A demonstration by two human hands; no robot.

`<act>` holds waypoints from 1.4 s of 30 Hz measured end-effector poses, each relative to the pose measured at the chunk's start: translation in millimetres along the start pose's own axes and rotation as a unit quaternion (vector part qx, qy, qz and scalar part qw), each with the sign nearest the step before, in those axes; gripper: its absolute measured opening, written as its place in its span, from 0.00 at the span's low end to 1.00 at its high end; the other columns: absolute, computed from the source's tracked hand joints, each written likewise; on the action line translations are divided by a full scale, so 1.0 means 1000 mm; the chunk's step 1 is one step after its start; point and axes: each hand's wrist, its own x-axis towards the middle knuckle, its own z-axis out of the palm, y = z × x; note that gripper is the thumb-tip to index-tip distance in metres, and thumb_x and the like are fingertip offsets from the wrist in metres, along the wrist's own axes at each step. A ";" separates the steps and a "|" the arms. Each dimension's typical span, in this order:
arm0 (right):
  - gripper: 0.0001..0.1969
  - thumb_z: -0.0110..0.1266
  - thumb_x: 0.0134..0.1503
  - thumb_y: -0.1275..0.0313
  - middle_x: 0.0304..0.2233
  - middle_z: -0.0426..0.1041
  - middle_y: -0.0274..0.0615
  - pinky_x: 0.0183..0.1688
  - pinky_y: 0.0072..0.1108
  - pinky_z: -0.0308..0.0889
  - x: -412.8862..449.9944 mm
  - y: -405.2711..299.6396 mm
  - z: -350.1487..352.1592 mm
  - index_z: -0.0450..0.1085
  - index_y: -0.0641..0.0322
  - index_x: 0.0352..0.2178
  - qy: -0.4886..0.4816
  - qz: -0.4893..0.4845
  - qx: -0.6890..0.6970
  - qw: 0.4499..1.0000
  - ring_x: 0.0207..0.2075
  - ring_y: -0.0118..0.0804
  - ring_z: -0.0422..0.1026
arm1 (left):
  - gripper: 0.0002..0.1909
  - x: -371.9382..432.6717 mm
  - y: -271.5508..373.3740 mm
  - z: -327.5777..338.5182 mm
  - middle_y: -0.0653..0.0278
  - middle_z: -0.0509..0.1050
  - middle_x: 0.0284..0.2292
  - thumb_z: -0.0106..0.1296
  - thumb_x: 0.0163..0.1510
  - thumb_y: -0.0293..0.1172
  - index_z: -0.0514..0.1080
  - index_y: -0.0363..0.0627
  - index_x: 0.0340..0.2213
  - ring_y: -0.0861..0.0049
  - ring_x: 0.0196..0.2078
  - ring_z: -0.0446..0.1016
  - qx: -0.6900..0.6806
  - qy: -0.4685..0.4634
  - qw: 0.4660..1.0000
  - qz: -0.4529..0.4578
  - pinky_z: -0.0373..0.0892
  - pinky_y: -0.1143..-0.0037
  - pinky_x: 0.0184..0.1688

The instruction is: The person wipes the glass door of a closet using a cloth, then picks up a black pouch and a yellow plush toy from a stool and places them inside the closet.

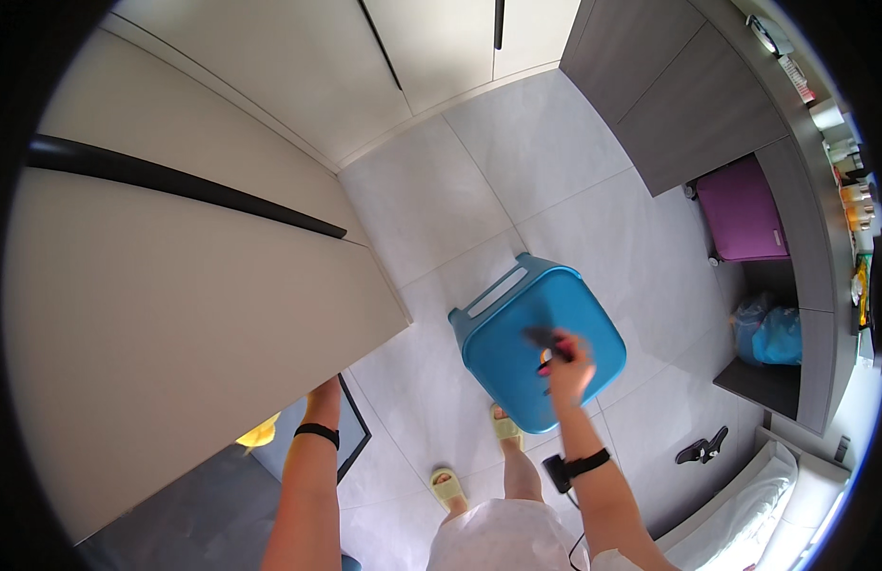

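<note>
My right hand (571, 364) is over the seat of a blue plastic stool (512, 385) and grips a dark object (548, 338) with pink parts. Motion blur hides what kind of tool it is. A small ring-like orange and white patch shows beside the fingers. My left hand (325, 391) reaches behind the edge of a large cream cabinet door (198, 300) with a long black handle (191, 189); its fingers are hidden. A black-framed panel (355, 428) stands next to the left wrist, with a yellow thing (259, 432) beyond it.
Grey cabinets (698, 107) stand on the right, with a purple suitcase (742, 210) and a blue plastic bag (776, 335) in their open bay. Black slippers (701, 448) lie on the tiled floor near a white bed-like piece (740, 499). Bottles (856, 207) line the countertop.
</note>
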 end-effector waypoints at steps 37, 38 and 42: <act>0.31 0.43 0.35 0.87 0.52 0.63 0.36 0.51 0.30 0.61 -0.018 0.078 -0.099 0.70 0.50 0.43 0.022 -0.205 -0.419 0.884 0.47 0.47 0.61 | 0.18 0.006 -0.019 0.014 0.53 0.72 0.40 0.44 0.55 0.39 0.69 0.38 0.42 0.63 0.43 0.70 0.021 -0.014 0.999 0.028 0.67 0.69 0.44; 0.29 0.44 0.36 0.86 0.49 0.66 0.37 0.50 0.31 0.61 -0.037 0.082 -0.091 0.70 0.50 0.42 0.036 -0.216 -0.425 0.879 0.45 0.49 0.63 | 0.18 0.006 -0.022 0.016 0.52 0.72 0.41 0.44 0.56 0.39 0.69 0.38 0.42 0.62 0.43 0.70 0.039 -0.006 0.998 0.039 0.67 0.69 0.44; 0.16 0.50 0.38 0.79 0.36 0.70 0.34 0.43 0.30 0.67 -0.146 0.099 -0.063 0.72 0.48 0.30 -0.229 -0.246 -0.351 0.874 0.42 0.41 0.67 | 0.18 0.008 -0.032 0.019 0.51 0.71 0.41 0.44 0.56 0.38 0.68 0.37 0.42 0.61 0.42 0.70 0.143 -0.090 0.985 0.033 0.67 0.69 0.44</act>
